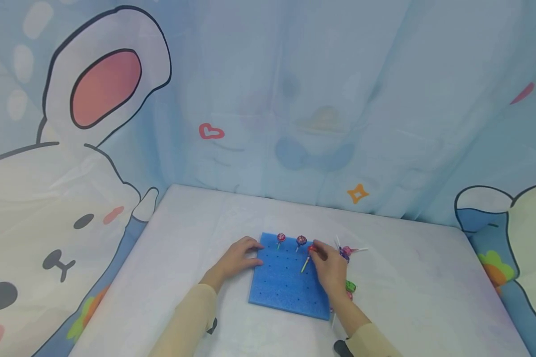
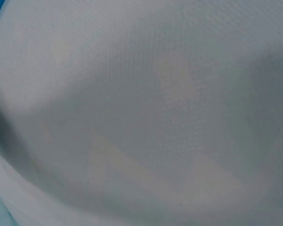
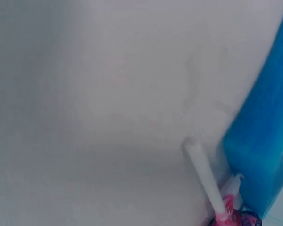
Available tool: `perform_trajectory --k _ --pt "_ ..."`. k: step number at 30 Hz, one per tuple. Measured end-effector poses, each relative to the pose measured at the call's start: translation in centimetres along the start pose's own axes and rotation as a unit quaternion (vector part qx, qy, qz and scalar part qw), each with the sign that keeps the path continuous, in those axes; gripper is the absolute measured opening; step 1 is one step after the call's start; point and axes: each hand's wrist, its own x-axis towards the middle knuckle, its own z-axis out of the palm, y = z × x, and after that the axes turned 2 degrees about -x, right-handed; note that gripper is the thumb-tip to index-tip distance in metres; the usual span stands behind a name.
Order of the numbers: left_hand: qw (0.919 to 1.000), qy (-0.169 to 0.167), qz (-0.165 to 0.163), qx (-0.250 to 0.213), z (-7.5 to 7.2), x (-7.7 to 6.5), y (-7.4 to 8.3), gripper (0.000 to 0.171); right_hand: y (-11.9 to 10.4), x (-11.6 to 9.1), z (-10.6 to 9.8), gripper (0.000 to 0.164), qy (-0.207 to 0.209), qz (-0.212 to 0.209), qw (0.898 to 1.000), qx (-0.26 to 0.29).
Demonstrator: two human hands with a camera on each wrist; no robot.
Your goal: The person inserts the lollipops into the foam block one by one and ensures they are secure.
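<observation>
A blue foam board (image 1: 277, 277) with rows of small holes lies on the table. Along its far edge stand two lollipops, one red-wrapped (image 1: 281, 238) and one dark-wrapped (image 1: 301, 240). My left hand (image 1: 237, 257) touches the board's left edge, thumb apart from the fingers. Over the board's far right part, my right hand (image 1: 332, 270) pinches a red lollipop (image 1: 311, 248) by its head; its yellow stick slants down towards the board. Whether the stick's tip sits in a hole, I cannot tell. The left wrist view shows mostly pale tablecloth.
Right of the board lie loose lollipops, a pink one (image 1: 347, 250) and a green one (image 1: 350, 286) among them, partly behind the right hand. In the right wrist view, a white-sticked lollipop (image 3: 205, 176) lies beside the board's side. A printed curtain (image 1: 250, 99) hangs behind the table.
</observation>
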Motion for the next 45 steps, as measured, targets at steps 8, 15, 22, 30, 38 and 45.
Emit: perform_trajectory --k 8,15,22,30,38,45 --pt "1.0000 0.000 -0.002 0.002 0.0 0.1 0.0 0.040 0.0 1.2 -0.7 0.029 0.105 -0.066 0.992 0.011" --pt "1.0000 0.001 -0.003 0.001 0.0 0.0 0.2 0.040 0.4 1.9 -0.5 0.028 0.128 -0.102 0.986 0.007" --pt "1.0000 0.002 -0.004 -0.001 0.0 -0.1 0.1 0.040 0.7 2.7 0.3 0.026 0.137 -0.134 0.981 0.016" --pt "1.0000 0.002 -0.002 0.002 0.0 0.0 -0.1 0.040 0.7 3.1 1.2 0.026 0.137 -0.146 0.980 0.010" --pt "1.0000 0.002 0.000 -0.006 0.0 0.0 -0.1 0.041 0.9 3.3 1.4 0.025 0.139 -0.171 0.975 -0.011" --pt "1.0000 0.001 0.002 0.000 -0.1 0.1 -0.2 0.041 0.9 3.0 1.4 0.027 0.105 -0.185 0.977 -0.024"
